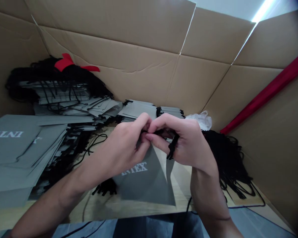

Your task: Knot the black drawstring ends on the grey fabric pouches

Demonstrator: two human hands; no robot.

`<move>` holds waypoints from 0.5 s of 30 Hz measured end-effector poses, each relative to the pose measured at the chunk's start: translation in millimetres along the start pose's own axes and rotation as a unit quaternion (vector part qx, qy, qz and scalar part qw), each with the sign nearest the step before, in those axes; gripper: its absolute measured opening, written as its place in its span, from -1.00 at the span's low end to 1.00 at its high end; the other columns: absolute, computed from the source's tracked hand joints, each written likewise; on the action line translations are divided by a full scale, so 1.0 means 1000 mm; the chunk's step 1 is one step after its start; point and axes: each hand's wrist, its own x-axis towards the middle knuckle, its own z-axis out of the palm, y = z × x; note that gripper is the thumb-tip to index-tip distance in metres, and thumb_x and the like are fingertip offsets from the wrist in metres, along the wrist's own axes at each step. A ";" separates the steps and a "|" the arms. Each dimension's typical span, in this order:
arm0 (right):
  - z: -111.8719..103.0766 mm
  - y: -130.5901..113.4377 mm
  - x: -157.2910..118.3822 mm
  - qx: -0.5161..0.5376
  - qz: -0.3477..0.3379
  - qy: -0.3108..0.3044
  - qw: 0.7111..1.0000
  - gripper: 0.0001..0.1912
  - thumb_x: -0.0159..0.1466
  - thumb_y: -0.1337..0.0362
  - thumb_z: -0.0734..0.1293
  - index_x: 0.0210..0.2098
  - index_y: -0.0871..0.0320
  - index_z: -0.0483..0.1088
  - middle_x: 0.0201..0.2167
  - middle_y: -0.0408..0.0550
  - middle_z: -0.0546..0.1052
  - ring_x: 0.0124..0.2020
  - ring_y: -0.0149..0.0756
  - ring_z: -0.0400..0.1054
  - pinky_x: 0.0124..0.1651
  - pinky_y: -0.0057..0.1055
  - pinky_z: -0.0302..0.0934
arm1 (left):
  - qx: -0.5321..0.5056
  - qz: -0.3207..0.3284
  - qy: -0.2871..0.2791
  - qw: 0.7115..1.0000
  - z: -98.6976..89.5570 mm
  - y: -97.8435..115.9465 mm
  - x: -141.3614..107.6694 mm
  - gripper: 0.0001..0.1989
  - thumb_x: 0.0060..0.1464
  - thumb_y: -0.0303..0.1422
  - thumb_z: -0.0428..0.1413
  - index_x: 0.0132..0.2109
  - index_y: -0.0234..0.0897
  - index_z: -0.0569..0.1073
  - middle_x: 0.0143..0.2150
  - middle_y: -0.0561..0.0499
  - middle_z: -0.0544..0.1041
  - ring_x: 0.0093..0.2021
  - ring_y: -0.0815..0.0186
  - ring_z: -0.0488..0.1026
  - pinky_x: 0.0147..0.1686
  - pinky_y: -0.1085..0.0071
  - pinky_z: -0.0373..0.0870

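Note:
My left hand [129, 140] and my right hand [188, 140] meet at the middle of the view, fingertips pinched together on a black cord [173, 147]. Part of this cord hangs from the right palm. Just below the fingers is a grey paper bag [149, 186] with white lettering, held up over the table; its upper edge is hidden behind my hands. A small bunch of black cord ends [105, 187] lies to the left of the bag.
Stacked grey bags [12, 148] with black cords fill the left side. Behind them is a black cord bundle [52, 74] with a red strip [64, 62]. More black cords [229, 162] lie right, near crumpled clear plastic [200, 119]. Cardboard walls [139, 49] surround the table [94, 211].

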 end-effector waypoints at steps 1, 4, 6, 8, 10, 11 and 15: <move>0.000 0.001 0.000 0.004 0.003 0.001 1.000 -0.92 0.48 0.40 0.55 -0.15 0.15 0.60 -0.32 -0.20 0.64 -0.41 -0.51 0.38 -0.38 -0.54 0.25 | 0.021 0.012 -0.012 1.000 0.001 -0.001 0.000 -0.87 0.41 -0.49 0.02 -0.12 -0.20 0.42 -0.30 0.11 0.61 -0.42 0.38 0.48 -0.40 0.45 0.36; -0.001 0.003 0.001 0.040 0.020 -0.003 0.999 -0.94 0.47 0.40 0.58 -0.14 0.18 0.65 -0.35 -0.21 0.62 -0.45 -0.54 0.33 -0.39 -0.55 0.24 | 0.095 0.055 -0.024 0.994 -0.001 -0.004 0.000 -0.74 0.47 -0.48 -0.02 -0.26 -0.22 0.42 -0.41 0.10 0.52 -0.45 0.35 0.40 -0.41 0.39 0.29; -0.001 0.003 0.002 0.096 0.038 -0.001 0.995 -0.89 0.42 0.41 0.64 -0.16 0.19 0.67 -0.37 -0.21 0.60 -0.46 -0.55 0.32 -0.42 -0.57 0.23 | 0.097 0.085 -0.011 0.992 -0.006 -0.005 0.000 -0.66 0.49 -0.49 -0.03 -0.34 -0.21 0.36 -0.48 0.15 0.37 -0.49 0.38 0.26 -0.44 0.38 0.20; 0.000 0.002 0.003 0.168 0.054 0.005 0.984 -0.83 0.36 0.41 0.70 -0.18 0.18 0.67 -0.37 -0.21 0.62 -0.48 -0.55 0.34 -0.46 -0.59 0.21 | 0.053 0.112 -0.008 0.992 -0.012 -0.004 0.000 -0.61 0.51 -0.51 -0.03 -0.38 -0.22 0.32 -0.48 0.15 0.34 -0.47 0.41 0.25 -0.43 0.39 0.21; 0.003 0.001 0.004 0.236 0.067 0.011 0.969 -0.79 0.31 0.39 0.75 -0.21 0.17 0.68 -0.38 -0.19 0.65 -0.50 -0.53 0.37 -0.50 -0.58 0.22 | 0.007 0.120 -0.022 0.992 -0.018 -0.002 0.001 -0.59 0.49 -0.55 -0.05 -0.40 -0.23 0.36 -0.46 0.13 0.41 -0.45 0.42 0.30 -0.40 0.41 0.26; 0.005 0.001 0.004 0.264 0.073 0.015 0.962 -0.77 0.30 0.37 0.76 -0.21 0.16 0.69 -0.39 -0.18 0.66 -0.51 -0.51 0.38 -0.51 -0.57 0.23 | -0.009 0.118 -0.029 0.993 -0.020 -0.001 0.001 -0.59 0.46 -0.57 -0.06 -0.40 -0.24 0.38 -0.46 0.12 0.44 -0.44 0.42 0.32 -0.40 0.41 0.27; 0.016 0.003 0.003 0.368 0.080 0.024 0.926 -0.78 0.34 0.30 0.75 -0.17 0.15 0.69 -0.38 -0.13 0.70 -0.51 -0.46 0.44 -0.46 -0.54 0.35 | -0.094 0.119 -0.019 0.988 -0.022 0.001 0.003 -0.64 0.35 -0.61 -0.09 -0.37 -0.23 0.42 -0.49 0.16 0.41 -0.49 0.45 0.27 -0.45 0.45 0.24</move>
